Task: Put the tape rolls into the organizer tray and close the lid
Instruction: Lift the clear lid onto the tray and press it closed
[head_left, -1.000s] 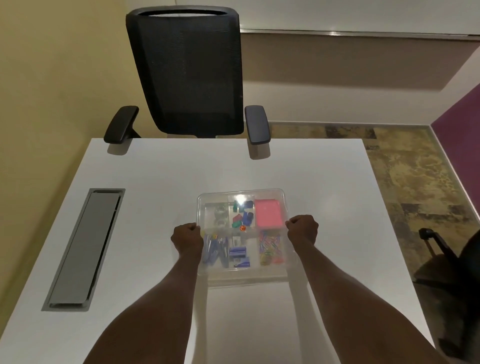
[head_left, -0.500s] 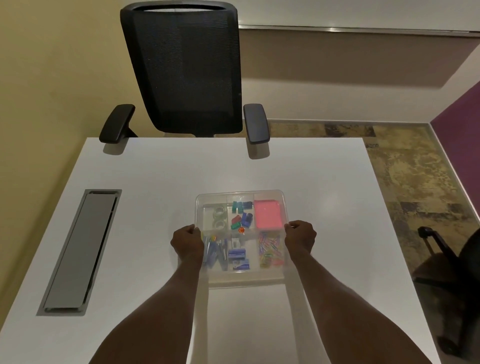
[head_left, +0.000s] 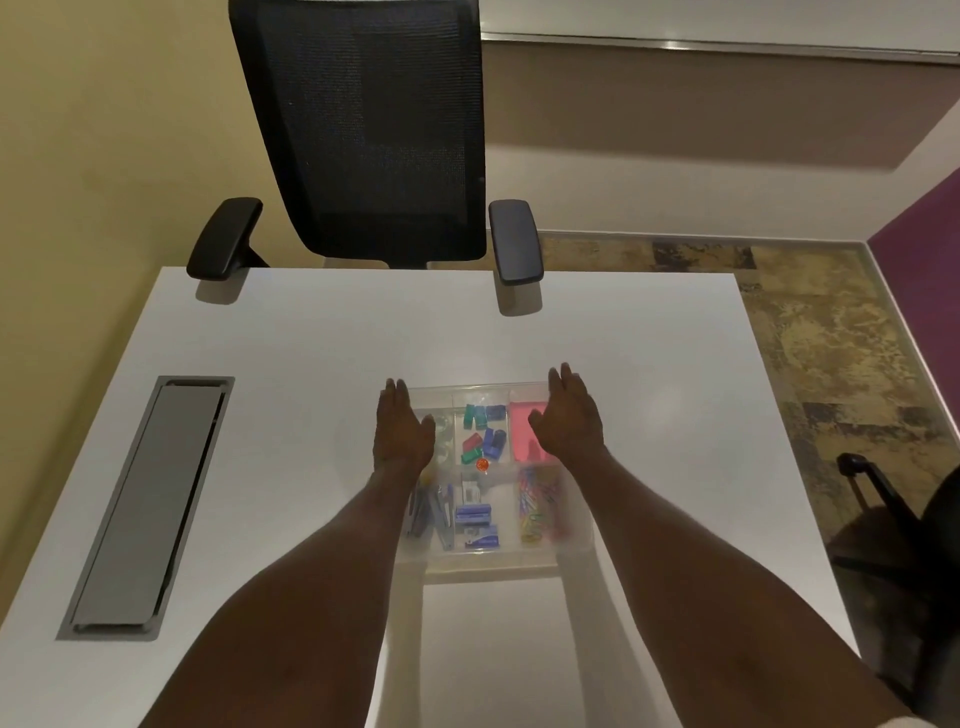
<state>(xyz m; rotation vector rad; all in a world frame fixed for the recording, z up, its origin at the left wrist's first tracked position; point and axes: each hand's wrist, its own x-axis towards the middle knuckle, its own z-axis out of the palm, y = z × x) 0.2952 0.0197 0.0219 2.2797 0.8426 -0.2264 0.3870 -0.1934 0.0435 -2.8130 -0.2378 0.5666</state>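
Note:
A clear plastic organizer tray (head_left: 498, 564) with a clear lid over it sits on the white table (head_left: 311, 343). Clear tape rolls (head_left: 444, 434) lie in its far-left compartment, partly hidden by my left hand (head_left: 402, 434). That hand lies flat, fingers stretched, over the tray's far-left part. My right hand (head_left: 569, 421) lies flat over the far-right part, covering part of a pink pad (head_left: 522, 421). Neither hand holds anything. Coloured clips, staple boxes and paper clips fill the other compartments.
A black mesh office chair (head_left: 374, 130) stands at the table's far edge. A grey cable hatch (head_left: 148, 501) is set into the table on the left. Another dark chair (head_left: 919, 525) stands on the floor to the right.
Both hands were closed fists gripping the tray's left and right sides. They have let go, moved forward and spread flat on top of the far half of the tray.

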